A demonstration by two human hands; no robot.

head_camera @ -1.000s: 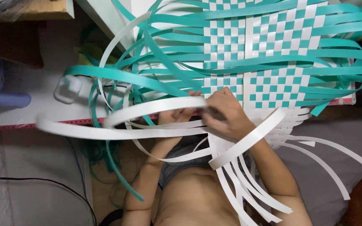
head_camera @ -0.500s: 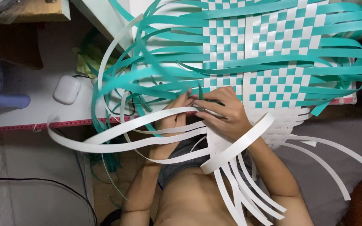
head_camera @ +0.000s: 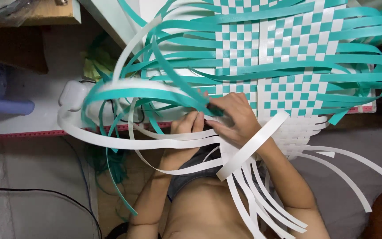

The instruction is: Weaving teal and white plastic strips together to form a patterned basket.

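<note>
A woven mat [head_camera: 284, 53] of teal and white plastic strips in a checker pattern lies on the table in front of me. My right hand [head_camera: 234, 118] rests at the mat's near left edge, pinching a teal strip [head_camera: 155, 94] that arcs off to the left. My left hand [head_camera: 186, 132] sits just beside it, fingers curled against a long white strip [head_camera: 124, 142] that runs leftward. Loose white strips [head_camera: 261, 199] hang down over my arms and lap.
A white table edge with a red ruler band [head_camera: 18, 134] runs at the left. A purple plastic object [head_camera: 1, 104] and a small white device [head_camera: 72, 95] lie there. A wooden shelf [head_camera: 32, 13] is top left. Dark cables [head_camera: 36, 191] trail on the floor.
The teal strips at the left have swung upward and bunched. My hands have stayed at the mat's edge, the right hand shifting slightly up. The long white strip has dropped lower on the left.
</note>
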